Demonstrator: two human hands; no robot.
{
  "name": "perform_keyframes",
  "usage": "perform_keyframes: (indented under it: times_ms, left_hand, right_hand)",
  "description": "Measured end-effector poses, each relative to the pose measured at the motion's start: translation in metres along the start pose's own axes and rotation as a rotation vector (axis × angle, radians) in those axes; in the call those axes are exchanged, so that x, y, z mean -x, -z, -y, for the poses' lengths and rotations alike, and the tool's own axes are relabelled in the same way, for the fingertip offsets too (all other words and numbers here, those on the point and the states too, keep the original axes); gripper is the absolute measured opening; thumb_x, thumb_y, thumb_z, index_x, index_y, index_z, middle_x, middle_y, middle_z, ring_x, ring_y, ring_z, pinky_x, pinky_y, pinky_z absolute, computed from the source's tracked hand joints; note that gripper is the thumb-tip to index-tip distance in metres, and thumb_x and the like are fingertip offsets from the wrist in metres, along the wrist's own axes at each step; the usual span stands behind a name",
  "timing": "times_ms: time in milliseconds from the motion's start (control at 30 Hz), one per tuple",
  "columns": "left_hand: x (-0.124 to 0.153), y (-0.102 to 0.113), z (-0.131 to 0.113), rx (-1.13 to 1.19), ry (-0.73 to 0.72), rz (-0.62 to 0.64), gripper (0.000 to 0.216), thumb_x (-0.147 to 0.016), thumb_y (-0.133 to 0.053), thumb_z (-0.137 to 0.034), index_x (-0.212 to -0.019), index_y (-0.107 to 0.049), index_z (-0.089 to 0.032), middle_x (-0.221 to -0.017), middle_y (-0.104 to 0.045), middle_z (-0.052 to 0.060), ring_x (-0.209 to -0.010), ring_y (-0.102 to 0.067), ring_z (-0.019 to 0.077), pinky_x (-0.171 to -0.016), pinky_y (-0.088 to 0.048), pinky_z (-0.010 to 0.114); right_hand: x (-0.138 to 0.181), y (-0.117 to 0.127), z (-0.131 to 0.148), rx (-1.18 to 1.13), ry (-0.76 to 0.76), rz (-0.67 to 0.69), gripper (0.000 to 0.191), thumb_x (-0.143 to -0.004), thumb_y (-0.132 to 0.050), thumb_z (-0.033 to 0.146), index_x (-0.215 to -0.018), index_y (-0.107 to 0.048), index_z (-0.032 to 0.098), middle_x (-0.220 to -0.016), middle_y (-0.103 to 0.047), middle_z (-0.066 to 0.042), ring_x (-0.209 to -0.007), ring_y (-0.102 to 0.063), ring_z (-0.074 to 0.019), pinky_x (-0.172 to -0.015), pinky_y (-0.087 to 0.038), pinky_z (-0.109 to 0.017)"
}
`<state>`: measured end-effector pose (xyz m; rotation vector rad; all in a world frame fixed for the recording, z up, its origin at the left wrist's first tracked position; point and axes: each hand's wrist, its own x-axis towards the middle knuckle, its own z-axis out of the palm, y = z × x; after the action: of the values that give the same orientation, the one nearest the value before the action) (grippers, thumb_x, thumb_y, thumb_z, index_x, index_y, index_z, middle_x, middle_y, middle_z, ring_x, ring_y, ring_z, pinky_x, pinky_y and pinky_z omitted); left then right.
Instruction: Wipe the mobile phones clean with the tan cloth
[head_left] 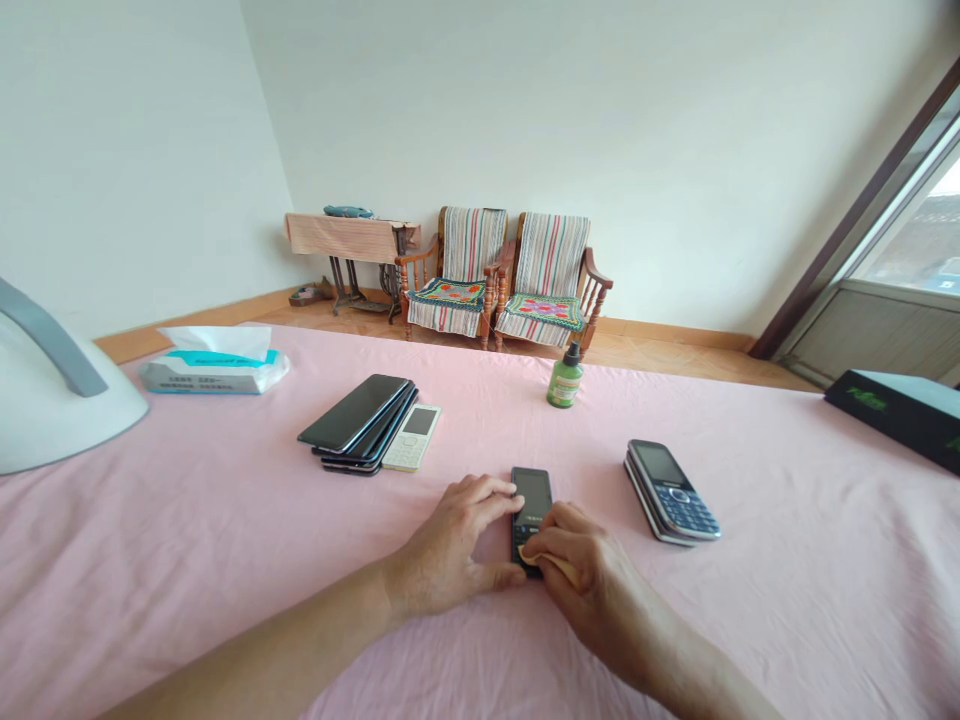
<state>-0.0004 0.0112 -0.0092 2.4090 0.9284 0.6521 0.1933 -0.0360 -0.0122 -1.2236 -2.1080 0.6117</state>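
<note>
A small black keypad phone (531,495) lies flat on the pink tablecloth (225,560) in front of me. My left hand (450,545) steadies it from the left, fingertips on its upper edge and thumb at its lower corner. My right hand (581,575) is closed on a small tan cloth (551,565) and presses it onto the phone's lower half, hiding the keys.
A stack of dark smartphones (361,423) with a white keypad phone (412,437) beside it lies at centre left. Two stacked blue-grey keypad phones (671,492) lie to the right. A green spray bottle (565,377), a tissue pack (214,365), a dark box (896,412) and a white object (52,395) ring the table.
</note>
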Motion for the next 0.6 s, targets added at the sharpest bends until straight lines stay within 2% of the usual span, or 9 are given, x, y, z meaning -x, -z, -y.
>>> perform_keyframes:
  times_ms: [167, 400, 600]
  left_hand:
    - [0.0, 0.001, -0.001, 0.0, 0.017, 0.018, 0.06, -0.07, -0.076, -0.046, -0.121, -0.056, -0.022, -0.125, -0.053, 0.011, -0.119, -0.046, 0.0286, -0.101, -0.036, 0.044]
    - [0.001, -0.001, 0.0, 0.022, 0.02, 0.006, 0.058, -0.071, -0.076, -0.041, -0.121, -0.055, -0.023, -0.125, -0.053, 0.01, -0.118, -0.046, 0.0281, -0.101, -0.036, 0.044]
    - [0.0, 0.004, -0.002, 0.013, 0.006, 0.039, 0.057, -0.073, -0.073, -0.046, -0.123, -0.055, -0.023, -0.127, -0.052, 0.01, -0.12, -0.045, 0.0287, -0.103, -0.034, 0.046]
  right_hand:
    - [-0.001, 0.001, -0.001, 0.019, -0.013, -0.019, 0.031, -0.076, -0.046, -0.006, -0.077, -0.066, 0.018, -0.081, -0.055, -0.002, -0.075, -0.054, -0.0132, -0.066, -0.042, -0.024]
    - [-0.003, -0.003, 0.008, -0.027, 0.047, 0.036, 0.029, -0.083, -0.045, -0.001, -0.082, -0.067, 0.019, -0.084, -0.054, -0.003, -0.081, -0.053, -0.0145, -0.071, -0.043, -0.025]
    - [-0.004, 0.01, -0.008, -0.022, -0.026, -0.032, 0.029, -0.078, -0.044, -0.003, -0.082, -0.064, 0.018, -0.085, -0.055, -0.003, -0.077, -0.055, -0.014, -0.069, -0.043, -0.026]
